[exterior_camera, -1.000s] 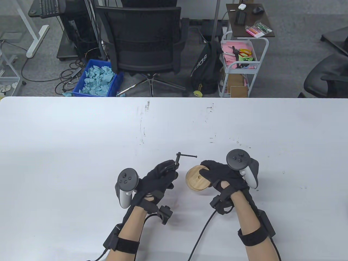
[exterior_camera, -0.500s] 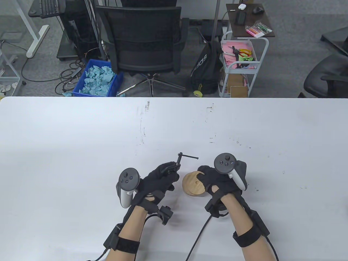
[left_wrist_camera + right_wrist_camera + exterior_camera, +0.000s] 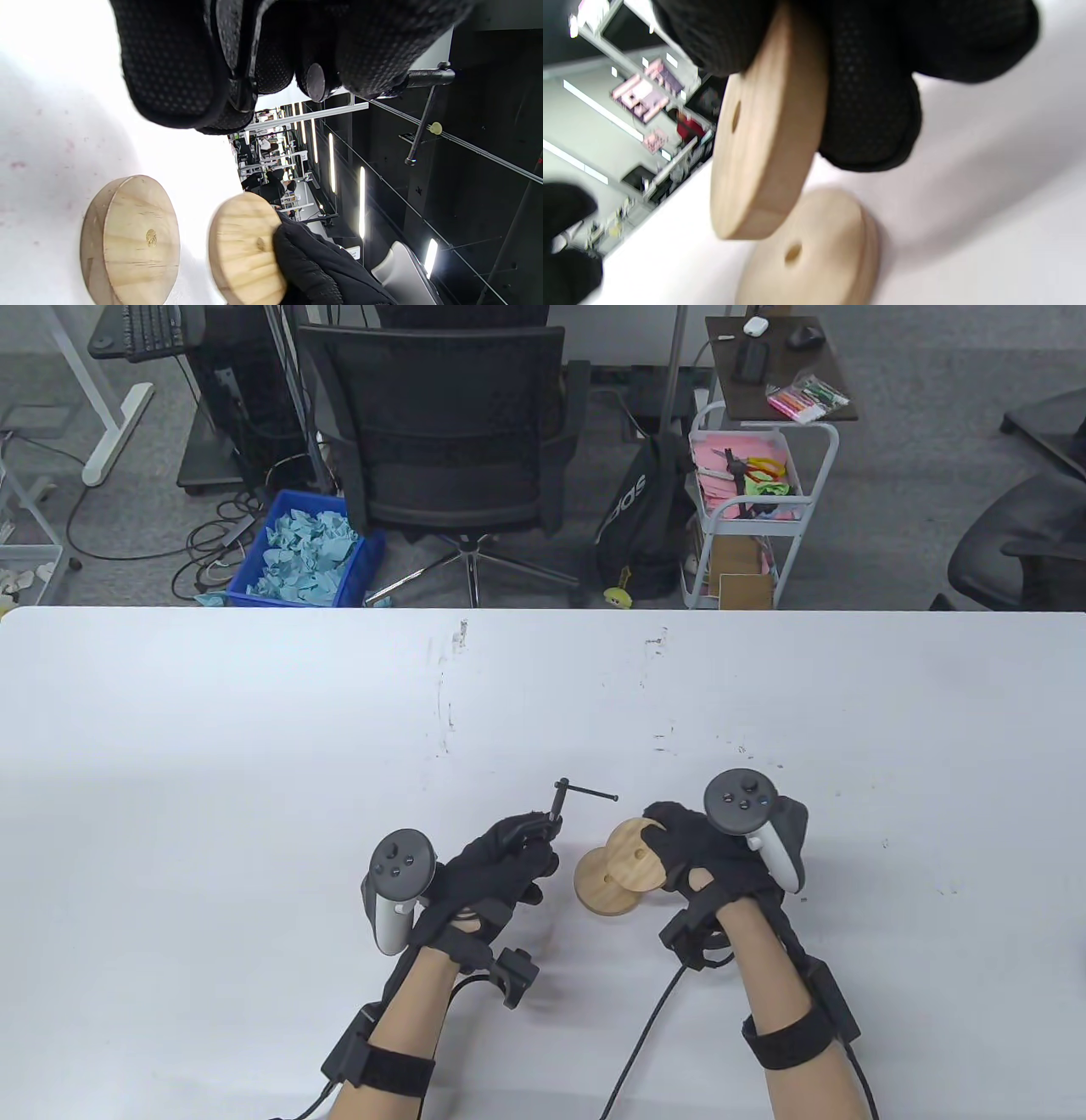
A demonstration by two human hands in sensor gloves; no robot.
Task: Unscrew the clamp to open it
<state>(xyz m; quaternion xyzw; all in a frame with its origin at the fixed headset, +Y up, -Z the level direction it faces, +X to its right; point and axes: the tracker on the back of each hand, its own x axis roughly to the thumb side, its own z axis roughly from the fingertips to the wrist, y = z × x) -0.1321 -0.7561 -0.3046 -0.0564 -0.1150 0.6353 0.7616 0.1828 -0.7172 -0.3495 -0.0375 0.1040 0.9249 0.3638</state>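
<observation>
My left hand [image 3: 519, 841] grips the small black clamp, whose body is mostly hidden in the glove. Its screw [image 3: 559, 804] sticks up past the fingers, with the thin T-bar handle [image 3: 590, 792] pointing right. The screw [image 3: 426, 77] and bar [image 3: 420, 127] also show in the left wrist view. My right hand [image 3: 670, 838] holds one round wooden disc [image 3: 629, 848], tilted and lifted above a second disc [image 3: 601, 891] that lies flat on the white table [image 3: 254, 746]. The right wrist view shows the held disc [image 3: 768, 148] above the lying disc [image 3: 814, 254].
The table's far edge runs behind the hands, with an office chair [image 3: 441, 432] and a white cart [image 3: 751, 500] beyond it. Glove cables [image 3: 645, 1027] trail toward the near edge.
My right hand moved left onto the stacked discs, then back right, lifting and tilting the upper disc off the lower one. My left hand and the clamp stayed in place.
</observation>
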